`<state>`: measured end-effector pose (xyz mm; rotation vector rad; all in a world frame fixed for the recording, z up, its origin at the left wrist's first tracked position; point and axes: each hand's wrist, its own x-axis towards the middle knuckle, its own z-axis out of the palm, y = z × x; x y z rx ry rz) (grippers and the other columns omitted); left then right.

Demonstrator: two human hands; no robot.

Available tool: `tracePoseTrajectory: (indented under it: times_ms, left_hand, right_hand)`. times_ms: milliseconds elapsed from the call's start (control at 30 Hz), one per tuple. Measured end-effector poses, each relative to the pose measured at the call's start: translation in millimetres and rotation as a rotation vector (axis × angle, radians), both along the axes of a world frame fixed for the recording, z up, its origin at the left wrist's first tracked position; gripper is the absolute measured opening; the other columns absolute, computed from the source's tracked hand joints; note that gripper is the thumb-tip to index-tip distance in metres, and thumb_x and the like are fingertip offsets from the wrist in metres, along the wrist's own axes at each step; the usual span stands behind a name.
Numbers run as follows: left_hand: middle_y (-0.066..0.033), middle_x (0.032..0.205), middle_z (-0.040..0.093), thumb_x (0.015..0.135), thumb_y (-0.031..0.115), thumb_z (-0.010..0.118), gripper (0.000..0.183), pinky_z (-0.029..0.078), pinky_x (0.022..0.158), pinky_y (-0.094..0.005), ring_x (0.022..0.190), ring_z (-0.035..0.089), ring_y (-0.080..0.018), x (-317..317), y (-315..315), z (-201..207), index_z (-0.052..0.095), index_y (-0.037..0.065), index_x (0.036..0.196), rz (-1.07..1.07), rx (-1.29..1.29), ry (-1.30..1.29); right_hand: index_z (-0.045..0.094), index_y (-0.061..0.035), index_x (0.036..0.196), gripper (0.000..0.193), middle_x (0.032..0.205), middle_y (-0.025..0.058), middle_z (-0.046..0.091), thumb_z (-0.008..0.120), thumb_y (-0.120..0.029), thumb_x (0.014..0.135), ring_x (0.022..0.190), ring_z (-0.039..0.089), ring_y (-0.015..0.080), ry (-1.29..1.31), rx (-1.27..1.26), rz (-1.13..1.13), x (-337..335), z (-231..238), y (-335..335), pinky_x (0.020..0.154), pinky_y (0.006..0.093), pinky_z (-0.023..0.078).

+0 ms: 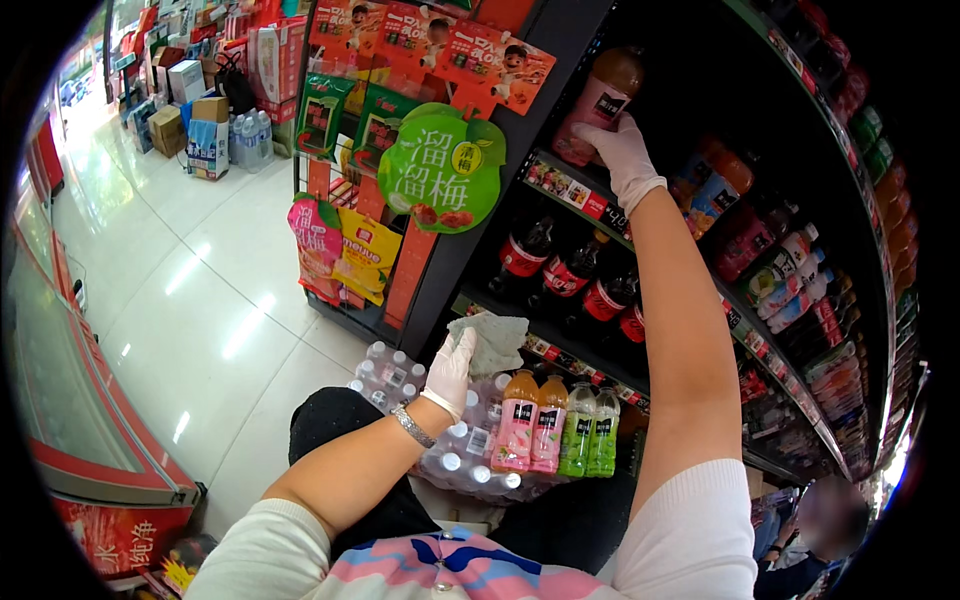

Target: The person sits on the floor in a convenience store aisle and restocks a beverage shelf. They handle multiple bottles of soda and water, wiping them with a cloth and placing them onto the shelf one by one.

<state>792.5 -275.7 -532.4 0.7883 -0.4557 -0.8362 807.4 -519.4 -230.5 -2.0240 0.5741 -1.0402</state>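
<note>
My right hand (625, 160), in a white glove, reaches up to the shelf and is wrapped round a large juice bottle (615, 75) with a pink label and amber drink. The bottle leans a little at the shelf's left end. Lower down, my left hand (449, 376), also gloved, pinches a pale grey-green cloth (497, 345). Below the cloth, two pink-labelled juice bottles (517, 425) and two green-labelled bottles (576, 430) stand in a row. They rest on or against shrink-wrapped packs of clear bottles (455, 455); which one, I cannot tell.
Dark cola bottles (568, 268) line the shelf beneath, and other drinks (715, 185) stand right of my arm. A snack rack (385, 270) with hanging packets adjoins the shelves. A red-edged freezer (120, 420) is at left. A person (815, 530) is at lower right.
</note>
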Motion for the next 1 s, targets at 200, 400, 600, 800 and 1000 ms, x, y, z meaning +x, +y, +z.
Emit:
tracePoseTrajectory:
  times_ms: [200, 400, 600, 800, 1000]
  left_hand:
    - [-0.0063, 0.12, 0.059, 0.098, 0.041, 0.044, 0.046, 0.049, 0.084, -0.0293, 0.107, 0.059, -0.0176, 0, 2, 6, 0.047, 0.007, 0.129, -0.073, 0.032, 0.028]
    - [-0.0065, 0.118, 0.059, 0.098, 0.039, 0.046, 0.042, 0.049, 0.083, -0.0295, 0.104, 0.059, -0.0178, 2, 4, 12, 0.048, 0.008, 0.127, -0.091, 0.094, 0.119]
    - [-0.0134, 0.123, 0.053, 0.09, 0.019, 0.055, 0.047, 0.048, 0.087, -0.035, 0.108, 0.056, -0.0262, 6, 0, 1, 0.04, 0.005, 0.133, 0.099, 0.122, -0.504]
    - [-0.0096, 0.109, 0.064, 0.097, 0.043, 0.045, 0.041, 0.051, 0.076, -0.0366, 0.095, 0.063, -0.0253, 5, 16, 40, 0.052, 0.01, 0.121, -0.071, 0.086, 0.356]
    - [-0.0113, 0.115, 0.061, 0.096, 0.042, 0.047, 0.043, 0.05, 0.08, -0.0392, 0.097, 0.062, -0.0287, 2, 12, 36, 0.051, 0.008, 0.122, -0.113, 0.071, 0.389]
  right_hand:
    - [0.047, 0.0046, 0.117, 0.064, 0.111, 0.0153, 0.06, 0.08, -0.016, 0.066, 0.1, 0.06, 0.0231, -0.034, -0.073, -0.054, -1, -6, 9, 0.086, 0.0318, 0.048]
    - [0.048, 0.0051, 0.116, 0.067, 0.111, 0.0168, 0.06, 0.081, -0.022, 0.065, 0.1, 0.06, 0.0248, -0.011, -0.105, -0.101, 1, -5, 1, 0.087, 0.0329, 0.047]
    - [0.049, 0.0071, 0.118, 0.073, 0.117, 0.0199, 0.056, 0.08, -0.035, 0.067, 0.107, 0.056, 0.0284, -0.229, -0.441, -0.226, -33, -21, -15, 0.091, 0.0347, 0.045]
    - [0.055, -0.0024, 0.116, 0.044, 0.113, 0.013, 0.057, 0.07, -0.017, 0.078, 0.103, 0.057, 0.0247, -0.162, -0.707, -0.068, -108, -93, 106, 0.089, 0.0344, 0.045]
    - [0.057, -0.0019, 0.114, 0.042, 0.111, 0.0167, 0.057, 0.066, -0.018, 0.077, 0.103, 0.053, 0.0327, 0.337, -0.449, -0.165, -185, -215, 154, 0.091, 0.0381, 0.043]
